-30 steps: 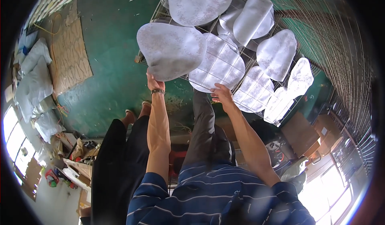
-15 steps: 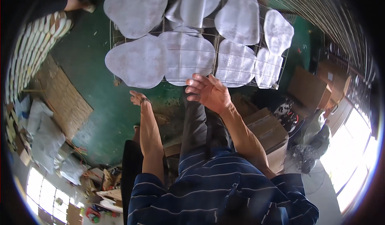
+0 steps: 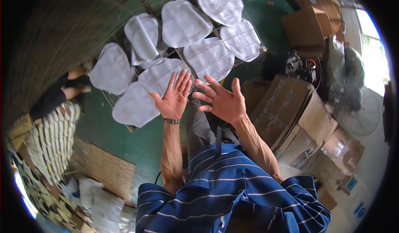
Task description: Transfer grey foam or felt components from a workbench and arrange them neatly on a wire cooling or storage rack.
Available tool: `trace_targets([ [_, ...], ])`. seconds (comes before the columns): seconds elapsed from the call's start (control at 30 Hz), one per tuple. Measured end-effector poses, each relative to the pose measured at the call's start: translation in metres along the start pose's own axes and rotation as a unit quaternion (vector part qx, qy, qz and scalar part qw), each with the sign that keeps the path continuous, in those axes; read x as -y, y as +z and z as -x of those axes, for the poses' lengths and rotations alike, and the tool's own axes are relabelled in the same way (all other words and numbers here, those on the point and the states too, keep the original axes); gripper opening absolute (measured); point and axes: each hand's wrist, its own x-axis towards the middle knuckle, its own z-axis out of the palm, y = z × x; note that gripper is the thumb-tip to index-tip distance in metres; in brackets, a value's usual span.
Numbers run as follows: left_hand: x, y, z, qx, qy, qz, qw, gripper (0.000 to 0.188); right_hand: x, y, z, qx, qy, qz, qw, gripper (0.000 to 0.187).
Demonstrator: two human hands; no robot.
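Observation:
My left hand is raised in front of me, palm up and fingers stretched out. A band circles its wrist. Beside it, my right hand is also palm up with its fingers spread. Neither holds anything, and a small gap separates them. Just beyond the hands is a wire rack carrying several flat, rounded white pieces. One white piece lies near my left hand, and another lies beyond my right fingers. A folded white piece sits farther back. Whether my fingertips touch the rack cannot be told.
Cardboard boxes are stacked at my right, with a wire-caged fan beyond. Stacked pale, curved pieces stand at the left, near another person's leg. A cardboard sheet and plastic bags lie on the left floor.
My left hand has come up and nearer the right, its fingers now extended. The right hand's fingers have spread. The view has turned, so the rack now appears slanted and farther left.

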Motion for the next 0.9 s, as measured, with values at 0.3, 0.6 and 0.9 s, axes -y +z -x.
trace_targets([
  [0.3, 0.164, 0.175, 0.024, 0.218, -0.232, -0.036, 0.947, 0.115, 0.035, -0.004, 0.219, 0.001, -0.269, 0.061, 0.961, 0.090],
  [0.6, 0.297, 0.212, 0.089, 0.222, -0.382, -0.087, 0.893, 0.125, 0.030, -0.044, 0.379, 0.043, -0.440, 0.017, 0.897, 0.090],
  [0.9, 0.370, 0.209, 0.099, 0.385, -0.507, -0.099, 0.765, 0.134, 0.020, -0.084, 0.449, 0.033, -0.521, -0.008, 0.853, 0.090],
])
